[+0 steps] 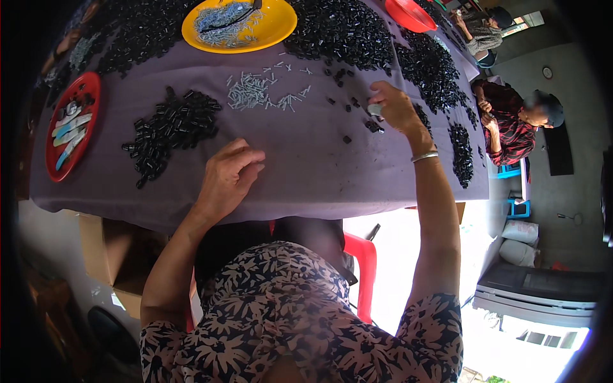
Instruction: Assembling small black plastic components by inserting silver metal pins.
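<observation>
Now, right hand [394, 108] grip pinching small pale piece [375, 110], left hand [228, 175] curled empty on purple cloth [306, 166]

small grey piece [375, 110], pinched, near scattered black pieces [373, 126]

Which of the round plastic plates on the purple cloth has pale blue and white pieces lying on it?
The red round plate at the table's left edge. The yellow round plate at the top holds a heap of small silvery pieces, and the other red plate, top right, shows none.
</observation>
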Demonstrator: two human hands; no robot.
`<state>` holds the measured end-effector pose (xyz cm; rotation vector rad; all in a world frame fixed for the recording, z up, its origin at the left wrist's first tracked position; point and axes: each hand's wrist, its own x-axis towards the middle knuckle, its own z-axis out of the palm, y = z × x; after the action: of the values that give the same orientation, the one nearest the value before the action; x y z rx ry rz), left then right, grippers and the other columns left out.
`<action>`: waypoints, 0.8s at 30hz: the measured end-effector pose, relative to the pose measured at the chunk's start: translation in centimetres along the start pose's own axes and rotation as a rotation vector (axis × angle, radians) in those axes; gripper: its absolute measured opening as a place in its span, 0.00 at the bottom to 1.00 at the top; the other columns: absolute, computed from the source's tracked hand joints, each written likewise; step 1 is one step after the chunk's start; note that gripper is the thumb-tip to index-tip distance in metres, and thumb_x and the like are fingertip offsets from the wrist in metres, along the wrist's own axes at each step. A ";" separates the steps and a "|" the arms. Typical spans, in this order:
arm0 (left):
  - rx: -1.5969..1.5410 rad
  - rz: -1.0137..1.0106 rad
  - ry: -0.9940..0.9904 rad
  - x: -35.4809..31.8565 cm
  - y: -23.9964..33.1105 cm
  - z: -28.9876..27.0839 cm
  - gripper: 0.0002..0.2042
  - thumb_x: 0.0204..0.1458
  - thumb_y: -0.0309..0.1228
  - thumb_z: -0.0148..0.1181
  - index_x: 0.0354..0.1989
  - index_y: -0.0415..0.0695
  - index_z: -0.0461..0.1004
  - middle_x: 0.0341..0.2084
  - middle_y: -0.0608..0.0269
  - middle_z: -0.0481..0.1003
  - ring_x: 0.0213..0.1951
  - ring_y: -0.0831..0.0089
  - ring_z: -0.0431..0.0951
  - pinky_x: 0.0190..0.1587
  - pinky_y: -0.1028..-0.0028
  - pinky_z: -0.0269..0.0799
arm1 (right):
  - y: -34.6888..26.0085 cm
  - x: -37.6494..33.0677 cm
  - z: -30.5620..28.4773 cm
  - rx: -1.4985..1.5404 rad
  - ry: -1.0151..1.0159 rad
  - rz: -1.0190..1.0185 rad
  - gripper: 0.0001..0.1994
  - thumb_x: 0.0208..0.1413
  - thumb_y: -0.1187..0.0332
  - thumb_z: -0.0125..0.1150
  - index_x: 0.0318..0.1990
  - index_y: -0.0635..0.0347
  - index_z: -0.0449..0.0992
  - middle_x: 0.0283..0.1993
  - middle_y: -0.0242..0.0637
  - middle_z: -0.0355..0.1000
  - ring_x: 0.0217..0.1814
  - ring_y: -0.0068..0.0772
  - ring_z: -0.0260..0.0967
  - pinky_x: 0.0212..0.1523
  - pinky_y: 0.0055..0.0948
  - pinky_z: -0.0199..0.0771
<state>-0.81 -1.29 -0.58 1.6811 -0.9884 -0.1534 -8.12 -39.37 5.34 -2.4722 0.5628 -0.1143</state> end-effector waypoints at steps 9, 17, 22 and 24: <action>0.026 0.005 -0.005 -0.1 0.0 -0.2 0.08 0.47 0.18 0.63 0.37 0.37 0.77 0.28 0.59 0.71 0.29 0.64 0.75 0.31 0.69 0.70 | -1.7 -0.9 -1.7 -0.030 0.070 -0.081 0.08 0.54 0.79 0.58 0.40 0.58 0.79 0.32 0.34 0.78 0.33 0.22 0.71 0.35 0.24 0.71; 0.012 -0.009 -0.006 0.1 0.0 0.0 0.08 0.47 0.18 0.63 0.36 0.37 0.77 0.27 0.59 0.72 0.29 0.64 0.75 0.31 0.69 0.70 | -0.2 0.2 0.1 -0.314 0.015 -0.086 0.08 0.50 0.76 0.61 0.38 0.60 0.81 0.37 0.45 0.80 0.37 0.42 0.78 0.41 0.34 0.76; 0.018 -0.002 -0.002 0.2 0.3 -0.1 0.08 0.46 0.18 0.63 0.36 0.37 0.77 0.28 0.59 0.72 0.30 0.62 0.76 0.33 0.68 0.71 | -0.6 0.0 0.6 -0.296 0.008 0.009 0.08 0.48 0.77 0.64 0.36 0.59 0.82 0.34 0.44 0.79 0.38 0.43 0.78 0.41 0.35 0.76; 0.046 0.024 -0.001 0.1 0.3 -0.1 0.08 0.46 0.18 0.63 0.35 0.38 0.76 0.28 0.58 0.72 0.30 0.60 0.75 0.34 0.66 0.71 | -0.8 -0.5 1.0 -0.303 0.045 -0.013 0.07 0.47 0.78 0.63 0.36 0.61 0.80 0.33 0.43 0.78 0.36 0.39 0.77 0.39 0.33 0.75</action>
<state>-0.82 -1.34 -0.27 1.7102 -1.0186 -0.1165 -8.05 -38.03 4.97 -2.7731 0.6221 -0.0964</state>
